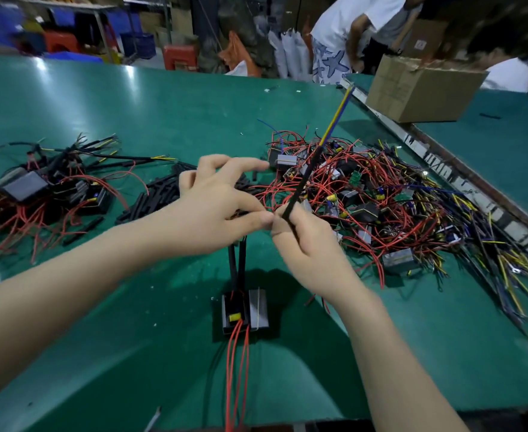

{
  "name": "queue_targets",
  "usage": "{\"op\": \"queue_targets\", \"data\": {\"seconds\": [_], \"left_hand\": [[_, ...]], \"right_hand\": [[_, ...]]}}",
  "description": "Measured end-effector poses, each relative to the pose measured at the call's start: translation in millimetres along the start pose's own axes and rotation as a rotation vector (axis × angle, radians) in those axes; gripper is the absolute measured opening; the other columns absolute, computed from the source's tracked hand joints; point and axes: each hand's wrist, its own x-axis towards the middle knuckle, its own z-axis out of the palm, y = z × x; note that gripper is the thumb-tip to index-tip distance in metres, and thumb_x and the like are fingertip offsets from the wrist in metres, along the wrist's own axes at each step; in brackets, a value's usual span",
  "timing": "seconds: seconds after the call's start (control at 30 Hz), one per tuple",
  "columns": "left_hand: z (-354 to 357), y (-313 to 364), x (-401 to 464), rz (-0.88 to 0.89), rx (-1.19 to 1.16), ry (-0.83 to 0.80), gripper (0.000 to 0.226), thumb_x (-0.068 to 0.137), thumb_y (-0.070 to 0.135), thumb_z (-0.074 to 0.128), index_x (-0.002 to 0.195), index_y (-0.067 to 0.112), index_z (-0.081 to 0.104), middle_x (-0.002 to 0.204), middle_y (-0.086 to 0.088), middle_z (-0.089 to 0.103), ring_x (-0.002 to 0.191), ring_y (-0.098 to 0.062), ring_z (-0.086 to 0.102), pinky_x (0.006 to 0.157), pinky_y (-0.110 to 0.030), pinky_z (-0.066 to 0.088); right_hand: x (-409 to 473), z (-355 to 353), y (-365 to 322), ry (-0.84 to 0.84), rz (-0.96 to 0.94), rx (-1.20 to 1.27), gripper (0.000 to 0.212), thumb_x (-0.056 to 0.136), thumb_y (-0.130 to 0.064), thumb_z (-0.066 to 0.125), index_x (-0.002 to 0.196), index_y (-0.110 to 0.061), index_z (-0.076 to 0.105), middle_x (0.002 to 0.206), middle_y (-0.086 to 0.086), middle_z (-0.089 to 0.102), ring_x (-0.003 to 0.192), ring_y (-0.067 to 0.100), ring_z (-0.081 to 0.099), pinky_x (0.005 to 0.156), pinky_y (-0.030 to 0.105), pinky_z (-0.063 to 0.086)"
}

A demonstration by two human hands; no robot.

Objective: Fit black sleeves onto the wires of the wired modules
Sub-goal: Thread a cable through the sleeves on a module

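the fingers (283, 213) of the right hand (311, 247) were curled around a black sleeve (303, 179), near its lower end, and held it tilted up and away from the person. a thin bundle of yellow and blue wires (339, 112) came out of the top of this sleeve and pointed toward the cardboard box (418, 88). the left hand (212, 207) was just beside the right one; its thumb and one finger were pinched together at the bottom of the sleeve, but i could not tell exactly what they pinched, and the other fingers were spread apart above.

below both hands, one wired module (245, 313) hung or stood over the green desk (100, 101). two wires already in black sleeves rose from it up to the left hand, and bare red wires (237, 369) ran from it toward the person.

to do this step well, i think the right hand should keep the sleeve straight, and the left hand should pull the wires tight, so the sleeve slides down to the module without bending.

farther out, a heap of loose sleeves (159, 194) lay behind the left hand. a pile of finished modules (44, 188) lay on the left, and a big tangle of unfinished modules (381, 201) on the right.
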Motion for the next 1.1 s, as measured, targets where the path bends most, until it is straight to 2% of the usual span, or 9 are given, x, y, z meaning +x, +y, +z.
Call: {"op": "queue_targets", "data": {"seconds": [0.13, 0.3, 0.43, 0.53, 0.6, 0.7, 0.83, 0.9, 1.1], "left_hand": [[-15, -10, 4, -0.017, -0.111, -0.304, 0.021, 0.072, 0.065, 0.04, 0.08, 0.058, 0.058, 0.144, 0.029, 0.026, 0.133, -0.004, 0.008, 0.105, -0.036, 0.014], [-22, -8, 1, 0.015, -0.173, -0.286, 0.021, 0.066, 0.067, 0.051, 0.076, 0.053, 0.064, 0.137, 0.033, 0.033, 0.132, -0.004, 0.011, 0.109, -0.042, 0.013], [-19, 1, -2, 0.243, 0.215, 0.149, 0.023, 0.083, 0.052, 0.059, 0.071, 0.035, 0.067, 0.137, 0.015, 0.045, 0.132, -0.023, 0.025, 0.089, -0.035, 0.017], [-7, 17, -2, 0.527, 0.454, 0.497, 0.017, 0.089, 0.016, 0.052, 0.075, 0.024, 0.049, 0.129, 0.003, 0.059, 0.124, -0.02, 0.037, 0.088, -0.04, 0.024], [2, 20, -3, 0.584, 0.505, 0.562, 0.019, 0.091, 0.011, 0.051, 0.076, 0.022, 0.054, 0.127, 0.005, 0.061, 0.121, -0.017, 0.039, 0.088, -0.038, 0.027], [4, 18, -1, 0.289, 0.357, 0.424, 0.018, 0.09, 0.034, 0.06, 0.075, 0.028, 0.07, 0.13, 0.01, 0.057, 0.125, -0.019, 0.032, 0.087, -0.036, 0.02], [-3, 13, 7, -0.24, -0.21, 0.105, 0.019, 0.076, 0.063, 0.055, 0.072, 0.05, 0.069, 0.128, 0.026, 0.045, 0.13, -0.008, 0.018, 0.093, -0.029, 0.013], [-5, 12, 12, -0.325, -0.433, 0.039, 0.024, 0.08, 0.06, 0.051, 0.07, 0.051, 0.071, 0.119, 0.028, 0.051, 0.131, -0.006, 0.027, 0.11, -0.035, 0.018], [-2, 19, 10, -0.387, -0.814, -0.122, 0.034, 0.09, 0.039, 0.056, 0.064, 0.027, 0.074, 0.107, 0.013, 0.07, 0.116, -0.003, 0.053, 0.112, -0.033, 0.027]], "right_hand": [[-3, 1, 0, -0.007, -0.135, -0.095, 0.02, 0.096, -0.027, 0.04, 0.087, -0.016, 0.055, 0.078, -0.014, 0.049, 0.074, 0.005, 0.048, 0.064, 0.028, 0.037], [-2, 1, -1, 0.006, -0.132, -0.051, 0.016, 0.096, -0.027, 0.041, 0.087, -0.02, 0.052, 0.074, -0.02, 0.046, 0.071, -0.001, 0.045, 0.063, 0.017, 0.036], [2, 3, -7, 0.023, 0.152, 0.158, 0.018, 0.09, -0.028, 0.041, 0.074, -0.028, 0.047, 0.054, -0.015, 0.046, 0.051, 0.004, 0.04, 0.05, 0.02, 0.032], [7, -3, -10, -0.064, 0.584, 0.528, 0.026, 0.089, -0.026, 0.039, 0.064, -0.021, 0.043, 0.052, -0.007, 0.037, 0.038, 0.011, 0.035, 0.037, 0.016, 0.023], [10, -10, -9, -0.1, 0.714, 0.738, 0.028, 0.092, -0.021, 0.036, 0.064, -0.018, 0.041, 0.05, -0.007, 0.035, 0.035, 0.008, 0.029, 0.033, 0.013, 0.013], [11, -15, -9, -0.05, 0.669, 0.738, 0.027, 0.093, -0.018, 0.036, 0.067, -0.017, 0.044, 0.048, -0.009, 0.036, 0.037, 0.007, 0.029, 0.031, 0.014, 0.015], [11, -11, -9, 0.08, 0.481, 0.656, 0.03, 0.093, -0.009, 0.039, 0.066, -0.02, 0.049, 0.051, -0.01, 0.038, 0.04, 0.008, 0.035, 0.036, 0.014, 0.026], [8, -10, -9, 0.108, 0.354, 0.617, 0.029, 0.095, -0.011, 0.042, 0.069, -0.023, 0.05, 0.051, -0.012, 0.041, 0.042, 0.006, 0.038, 0.041, 0.013, 0.032], [1, -9, -6, 0.15, 0.006, 0.31, 0.02, 0.096, -0.021, 0.041, 0.079, -0.029, 0.048, 0.06, -0.019, 0.051, 0.053, 0.001, 0.041, 0.057, 0.018, 0.032]]}}
